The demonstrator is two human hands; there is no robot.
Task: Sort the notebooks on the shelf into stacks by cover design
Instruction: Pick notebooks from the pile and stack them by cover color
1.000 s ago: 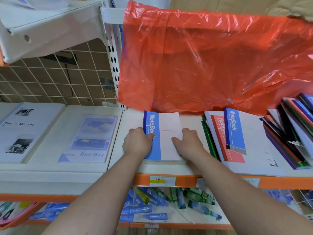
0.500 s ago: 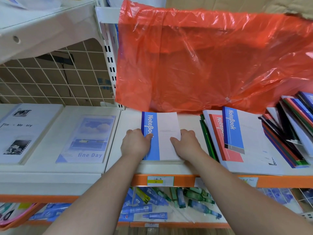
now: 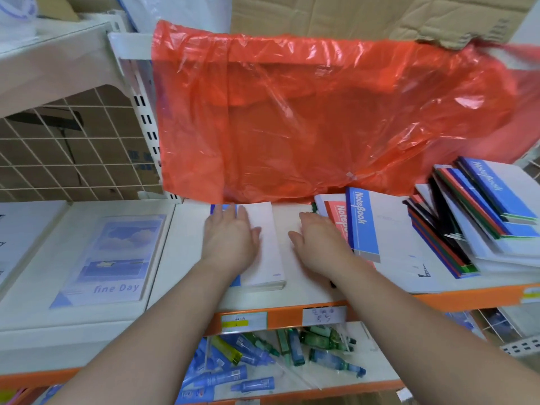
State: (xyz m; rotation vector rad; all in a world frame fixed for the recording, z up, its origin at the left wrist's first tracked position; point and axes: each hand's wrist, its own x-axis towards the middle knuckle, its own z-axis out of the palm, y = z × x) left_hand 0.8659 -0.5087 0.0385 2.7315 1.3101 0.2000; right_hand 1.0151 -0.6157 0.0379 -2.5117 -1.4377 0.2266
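Note:
A stack of blue-and-white notebooks (image 3: 268, 244) lies on the white shelf (image 3: 187, 244). My left hand (image 3: 230, 238) rests flat on its blue spine side, fingers straight. My right hand (image 3: 315, 244) is open, palm down, just right of that stack, its far edge over a red-and-white notebook (image 3: 336, 211). A blue-and-white notebook (image 3: 362, 223) lies on top of the red one. Further right, a mixed pile of notebooks (image 3: 479, 223) with blue, red, green and black spines leans in a loose heap.
A red plastic bag (image 3: 321, 118) hangs over the back of the shelf. On the left shelf lie "fine Day" notebooks (image 3: 114, 258). The orange shelf lip (image 3: 286, 315) carries price labels. Below it lie packaged pens (image 3: 263, 361). Cardboard (image 3: 350, 16) is behind.
Both hands let go of the sides of the blue-and-white stack and opened. The left now lies flat on it; the right moved right, off the stack toward the red notebook.

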